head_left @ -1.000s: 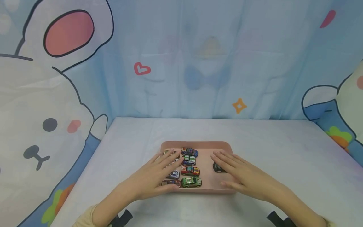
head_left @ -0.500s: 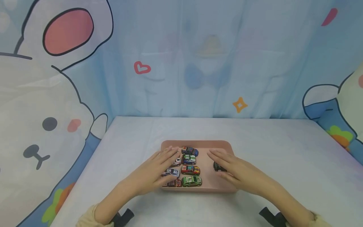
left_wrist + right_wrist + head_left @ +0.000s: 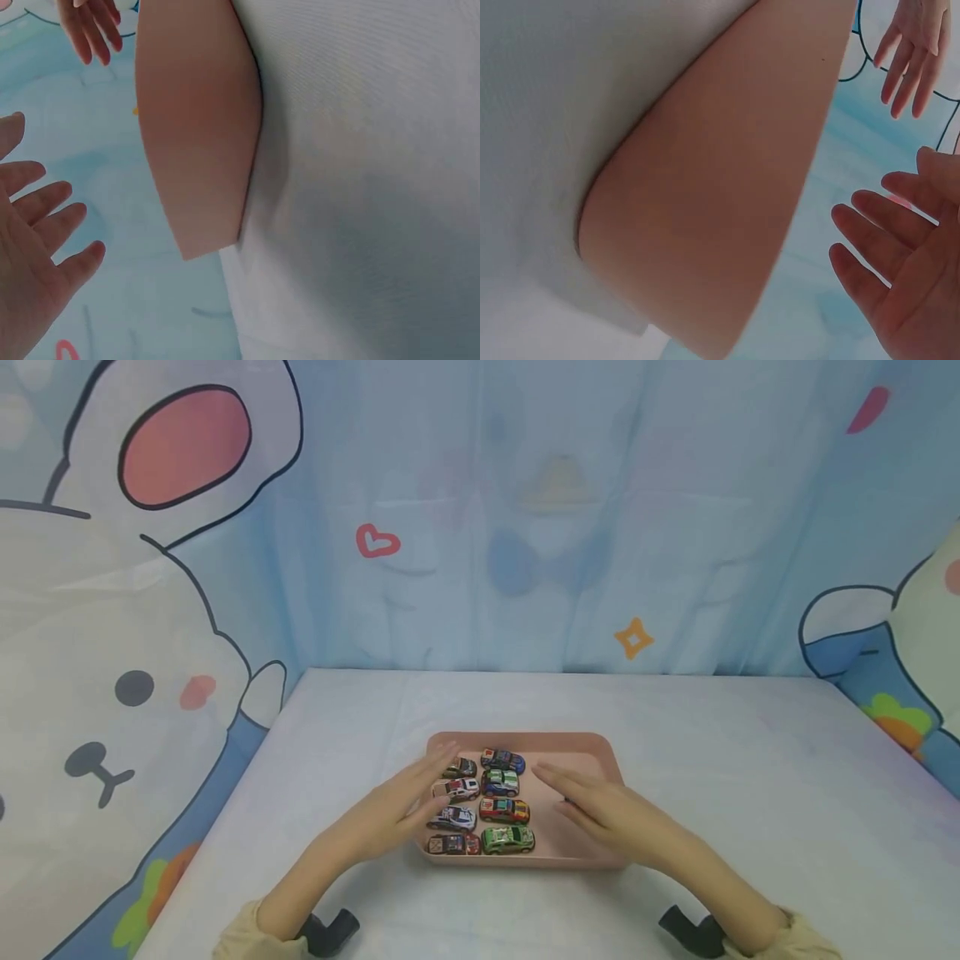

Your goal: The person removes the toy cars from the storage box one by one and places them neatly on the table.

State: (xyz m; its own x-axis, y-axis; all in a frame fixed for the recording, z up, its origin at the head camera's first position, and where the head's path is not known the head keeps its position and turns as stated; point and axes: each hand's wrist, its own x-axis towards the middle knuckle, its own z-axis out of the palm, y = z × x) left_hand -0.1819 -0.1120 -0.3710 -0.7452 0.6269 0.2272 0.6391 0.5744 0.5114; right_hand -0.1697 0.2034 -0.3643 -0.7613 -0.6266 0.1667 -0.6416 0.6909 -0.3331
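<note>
In the head view, a pink tray holds toy cars in two columns at its left. Among them are a green car, a red car and a blue car. My left hand hovers by the tray's left side, fingers straight, its fingertips overlapping the outer column. Over the tray's right part is my right hand, also with straight fingers; it almost fully covers a dark car. Both wrist views show the hands, left and right, above the tray's rim, holding nothing.
A white cloth-covered table lies under and around the tray. Behind it hangs a light blue curtain printed with cartoon animals. Black wrist straps show at the sleeves.
Both hands have turned more edge-on. The left has drawn back leftward, uncovering more of the outer column; the right has shifted left over the dark car. The visible cars stay put.
</note>
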